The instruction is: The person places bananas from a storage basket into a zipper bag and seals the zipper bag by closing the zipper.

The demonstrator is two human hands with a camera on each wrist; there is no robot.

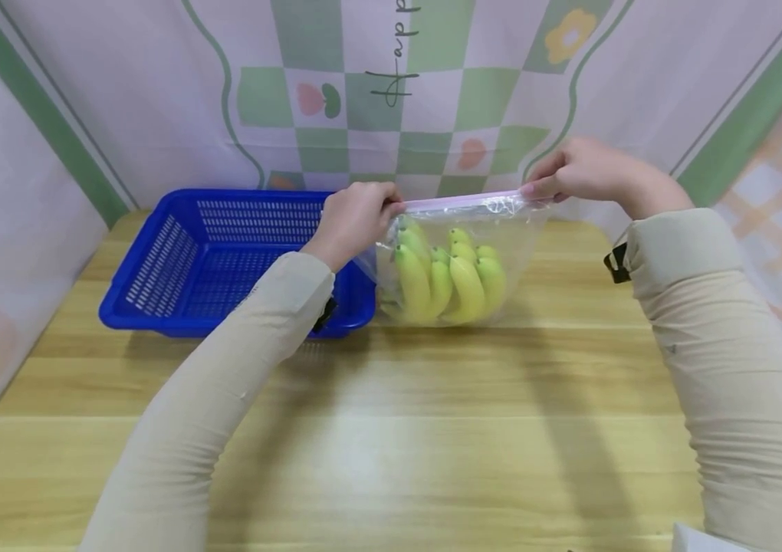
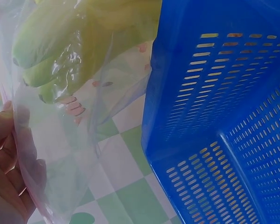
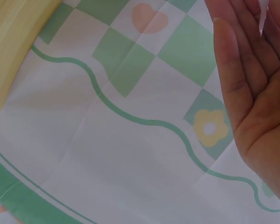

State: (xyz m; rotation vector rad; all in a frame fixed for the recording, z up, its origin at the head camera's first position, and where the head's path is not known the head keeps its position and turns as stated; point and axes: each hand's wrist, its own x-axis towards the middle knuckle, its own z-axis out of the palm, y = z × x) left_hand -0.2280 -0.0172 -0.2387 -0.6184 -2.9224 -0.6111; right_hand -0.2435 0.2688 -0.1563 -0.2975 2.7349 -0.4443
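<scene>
A clear zip bag (image 1: 525,238) with a pink strip (image 1: 463,202) along its top stands on the table, stretched between both hands. Inside it is a bunch of yellow-green bananas (image 1: 465,287), which also shows through the film in the left wrist view (image 2: 84,42). My left hand (image 1: 356,222) grips the bag's top left corner, beside the blue basket. At the other end of the strip, my right hand (image 1: 587,175) pinches the top right corner between thumb and fingers. Only a sliver of the bag shows by the right hand (image 3: 259,88) in the right wrist view.
A blue plastic basket (image 1: 232,195) with slotted walls stands left of the bag, partly behind the left forearm. Under everything is a wooden table (image 1: 391,445). A patterned cloth (image 1: 432,100) hangs behind its far edge. A white corner (image 1: 701,540) shows at the lower right.
</scene>
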